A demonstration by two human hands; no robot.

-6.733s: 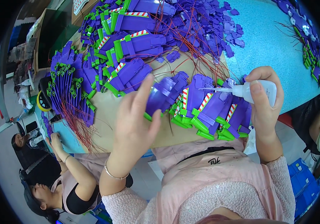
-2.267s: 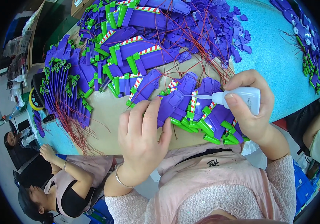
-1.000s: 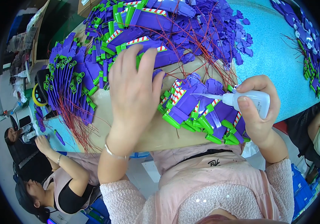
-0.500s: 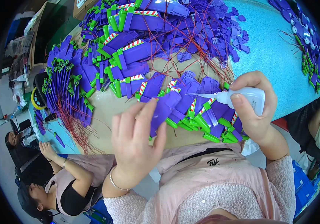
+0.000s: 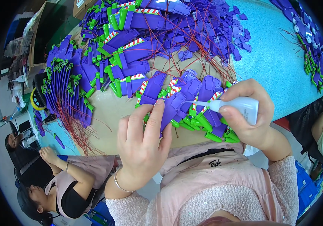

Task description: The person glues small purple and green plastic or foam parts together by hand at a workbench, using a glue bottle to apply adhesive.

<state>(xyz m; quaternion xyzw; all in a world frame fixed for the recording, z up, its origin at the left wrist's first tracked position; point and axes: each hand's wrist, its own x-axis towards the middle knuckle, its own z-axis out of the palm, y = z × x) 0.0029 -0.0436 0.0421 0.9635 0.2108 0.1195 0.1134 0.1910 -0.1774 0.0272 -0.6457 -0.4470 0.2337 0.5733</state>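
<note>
Our left hand [image 5: 140,150] pinches a purple plastic wing panel [image 5: 171,107] between thumb and fingers; our right hand [image 5: 255,132] grips a translucent squeeze bottle [image 5: 247,107], nozzle [image 5: 199,103] just right of those fingertips. We judge the panel light, stiff, best held by its edges; the bottle, soft-walled.

Passage over blue tabletop [image 5: 268,49]; red wires [image 5: 203,48] obstruct leftward.

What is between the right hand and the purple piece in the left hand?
The head view shows the nozzle of the bottle, above other purple-and-green pieces.
</note>
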